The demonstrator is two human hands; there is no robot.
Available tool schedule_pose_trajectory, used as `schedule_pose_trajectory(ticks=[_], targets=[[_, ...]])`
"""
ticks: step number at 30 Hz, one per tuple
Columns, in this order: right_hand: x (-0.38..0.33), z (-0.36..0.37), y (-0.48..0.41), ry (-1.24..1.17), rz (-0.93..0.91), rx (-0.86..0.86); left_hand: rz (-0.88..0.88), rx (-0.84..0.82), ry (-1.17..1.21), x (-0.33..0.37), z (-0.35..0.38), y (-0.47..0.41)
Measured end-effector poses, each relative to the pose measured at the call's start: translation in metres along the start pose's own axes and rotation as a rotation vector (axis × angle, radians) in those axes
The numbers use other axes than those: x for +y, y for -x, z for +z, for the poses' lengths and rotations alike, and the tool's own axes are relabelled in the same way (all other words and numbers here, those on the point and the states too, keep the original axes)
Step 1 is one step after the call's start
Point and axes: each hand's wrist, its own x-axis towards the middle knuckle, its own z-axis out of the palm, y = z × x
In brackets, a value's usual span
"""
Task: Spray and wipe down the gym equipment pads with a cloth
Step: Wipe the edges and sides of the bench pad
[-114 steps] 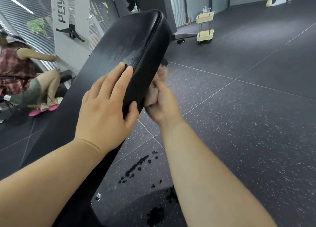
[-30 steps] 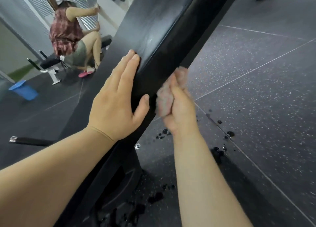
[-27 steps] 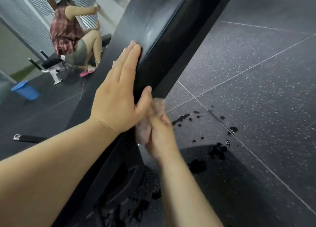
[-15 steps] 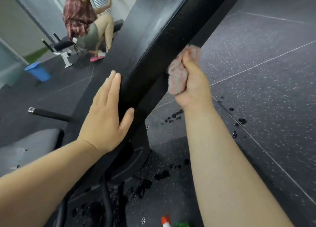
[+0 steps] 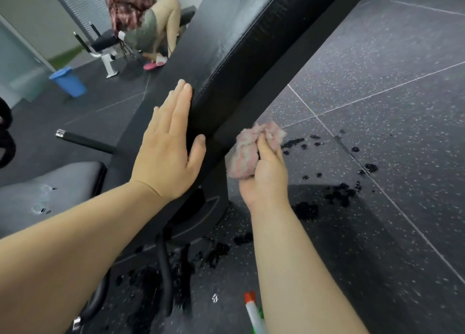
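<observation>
A long black back pad (image 5: 241, 39) slants up from lower left to upper right. My left hand (image 5: 168, 150) lies flat on its top face, fingers straight, thumb against the pad's side. My right hand (image 5: 264, 172) grips a bunched pink cloth (image 5: 247, 152) just below the pad's right lower edge; I cannot tell whether the cloth touches the pad. A spray bottle (image 5: 254, 313) with a red and white nozzle lies on the floor beside my right forearm, mostly hidden.
The black seat pad (image 5: 50, 185) with wet marks sits at lower left. Dark wet spots (image 5: 337, 193) dot the speckled rubber floor. A black bar (image 5: 85, 141) juts out at left. Another person (image 5: 141, 19) works at a bench beyond, near a blue bucket (image 5: 68, 81).
My right hand has brought the cloth down along the pad's right edge, from higher up to near the lower end. My left hand stays flat on the pad. The view has tilted downward.
</observation>
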Motion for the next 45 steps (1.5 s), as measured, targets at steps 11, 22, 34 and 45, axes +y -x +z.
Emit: schedule_pose_trajectory(ticks=[11, 22, 34, 45], targets=[[0.020, 0.024, -0.007, 0.059, 0.102, 0.036, 0.000, 0.014, -0.007, -0.008, 0.005, 0.004], [0.013, 0.008, 0.005, 0.009, 0.182, -0.028, 0.003, 0.027, -0.023, -0.008, 0.007, 0.004], [-0.001, 0.015, -0.011, 0.024, 0.222, -0.183, 0.008, 0.022, -0.030, -0.006, 0.007, 0.003], [0.017, 0.003, 0.013, 0.568, -0.305, 0.052, 0.015, -0.113, 0.085, -0.019, -0.011, 0.015]])
